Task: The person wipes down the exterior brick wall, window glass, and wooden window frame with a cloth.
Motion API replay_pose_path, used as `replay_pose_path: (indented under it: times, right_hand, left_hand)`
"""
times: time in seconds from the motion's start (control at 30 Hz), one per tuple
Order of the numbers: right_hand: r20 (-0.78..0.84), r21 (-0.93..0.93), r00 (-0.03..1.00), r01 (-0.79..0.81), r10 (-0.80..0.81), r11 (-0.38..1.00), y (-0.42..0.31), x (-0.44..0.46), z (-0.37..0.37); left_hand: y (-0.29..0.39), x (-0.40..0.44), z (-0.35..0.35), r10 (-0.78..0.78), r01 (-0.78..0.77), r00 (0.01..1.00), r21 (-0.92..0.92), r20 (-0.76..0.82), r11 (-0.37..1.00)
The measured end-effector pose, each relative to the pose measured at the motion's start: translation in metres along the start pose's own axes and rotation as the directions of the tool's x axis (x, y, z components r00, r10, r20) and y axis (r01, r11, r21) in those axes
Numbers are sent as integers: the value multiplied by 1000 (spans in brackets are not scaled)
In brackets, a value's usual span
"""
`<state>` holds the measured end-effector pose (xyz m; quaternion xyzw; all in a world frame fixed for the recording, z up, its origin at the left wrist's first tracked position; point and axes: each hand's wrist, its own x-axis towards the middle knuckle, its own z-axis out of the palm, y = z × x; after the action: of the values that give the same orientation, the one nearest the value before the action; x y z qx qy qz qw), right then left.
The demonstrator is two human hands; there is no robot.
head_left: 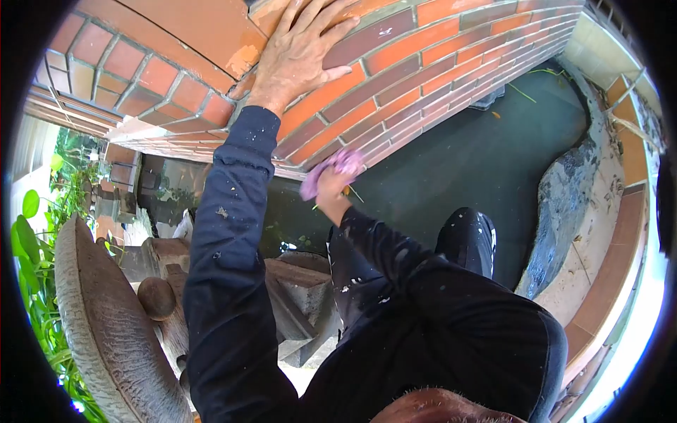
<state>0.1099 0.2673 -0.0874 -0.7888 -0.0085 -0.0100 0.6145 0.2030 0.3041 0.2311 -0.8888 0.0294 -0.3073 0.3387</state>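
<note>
My left hand (300, 60) lies flat on the brick wall (395, 95), fingers spread, near the corner where the orange and dark red bricks meet a smooth orange panel. Lower down, my right hand (333, 189) is closed on a crumpled pink-purple cloth (347, 162), which is against the foot of the wall just above the dark water (451, 169). Part of the right hand's fingers is hidden by the cloth and blurred.
Water surrounds my knees, bounded on the right by a curved, rough stone edge (564, 190) with a tiled ledge (613, 261). To the left stand a carved wooden or stone piece (106, 317) and green plants (35, 282). A few leaves float on the water.
</note>
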Motion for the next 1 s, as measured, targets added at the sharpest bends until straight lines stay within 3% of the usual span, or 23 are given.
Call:
replay_pose_path:
  times: [0.03, 0.07, 0.1, 0.13, 0.17, 0.2, 0.27, 0.33, 0.37, 0.43, 0.53, 0.57, 0.6, 0.63, 0.67, 0.7, 0.73, 0.77, 0.8, 0.83, 0.87, 0.93, 1.0]
  right_hand:
    - [333, -324, 931, -39, 152, 945, 11, -5, 2]
    - [589, -527, 762, 109, 270, 843, 24, -11, 5]
    - [683, -74, 590, -532, 431, 844, 17, 6, -10]
    - [712, 190, 541, -762, 448, 619, 25, 25, -7]
    - [663, 444, 643, -750, 383, 490, 36, 57, 0]
    - [561, 632, 770, -635, 304, 443, 44, 100, 0]
    - [370, 765, 921, -376, 120, 523, 55, 199, -12]
    - [-73, 527, 943, -240, 324, 815, 38, 231, 1]
    - [-151, 421, 938, -224, 311, 879, 37, 221, 7]
    - [-122, 261, 977, -140, 176, 955, 52, 156, 28]
    - [34, 25, 999, -42, 42, 999, 118, 49, 68]
    - [63, -4, 998, -30, 30, 1000, 144, 29, 78]
    - [56, 14, 998, -28, 27, 1000, 133, 31, 75]
    - [239, 233, 932, -329, 273, 915, 111, 42, 65]
    - [465, 349, 765, -621, 446, 702, 96, 48, 45]
    - [679, 357, 522, -849, 516, 390, 85, 56, 21]
    - [853, 271, 258, -962, 455, 38, 74, 76, 1]
    - [773, 395, 377, -915, 511, 77, 88, 106, 4]
    - [674, 505, 486, -853, 556, 134, 103, 136, 8]
    - [529, 664, 727, -676, 438, 320, 101, 167, -12]
    - [445, 631, 780, -621, 439, 464, 93, 187, -24]
    - [245, 501, 869, -493, 429, 712, 86, 204, -28]
    - [141, 314, 920, -392, 366, 865, 87, 144, 1]
  left_hand:
    - [4, 3, -10, -95, 103, 973, -30, 211, 994]
    - [4, 8, -12, -86, 92, 975, -22, 205, 995]
    - [6, 6, -14, -93, 102, 970, -27, 224, 994]
    - [5, 5, -14, -100, 111, 966, -31, 239, 993]
    - [4, 5, -15, -100, 110, 964, -28, 247, 994]
    - [5, 6, -15, -103, 115, 963, -34, 250, 993]
    - [5, 7, -17, -89, 92, 966, 2, 243, 996]
    - [6, 10, -20, -99, 115, 966, -51, 241, 992]
    - [6, 16, -26, -92, 114, 949, -57, 301, 992]
    - [3, 13, -31, -89, 116, 924, -52, 371, 992]
    - [2, 16, -16, -80, 108, 937, -63, 340, 992]
    - [-6, 7, 13, 11, -9, 999, -53, 41, 999]
    - [-7, 6, 11, 50, -51, 998, -21, -49, 998]
    - [-7, 5, 9, 89, -87, 986, 19, -140, 996]
    - [-7, 4, 6, 127, -115, 965, 64, -228, 991]
    - [4, 11, -25, 15, -15, 997, 3, 71, 1000]
    - [10, 18, -39, -82, 97, 930, -23, 359, 995]
    - [2, 12, -14, 22, -19, 998, -45, 53, 999]
    - [-6, 5, 12, 123, -126, 958, 5, -259, 992]
    - [4, 12, -18, 36, -36, 999, -19, 23, 999]
    - [10, 19, -37, -48, 55, 951, -15, 306, 998]
    - [12, 18, -34, -60, 77, 945, -38, 322, 996]
    - [8, 17, -29, -70, 94, 953, -70, 294, 993]
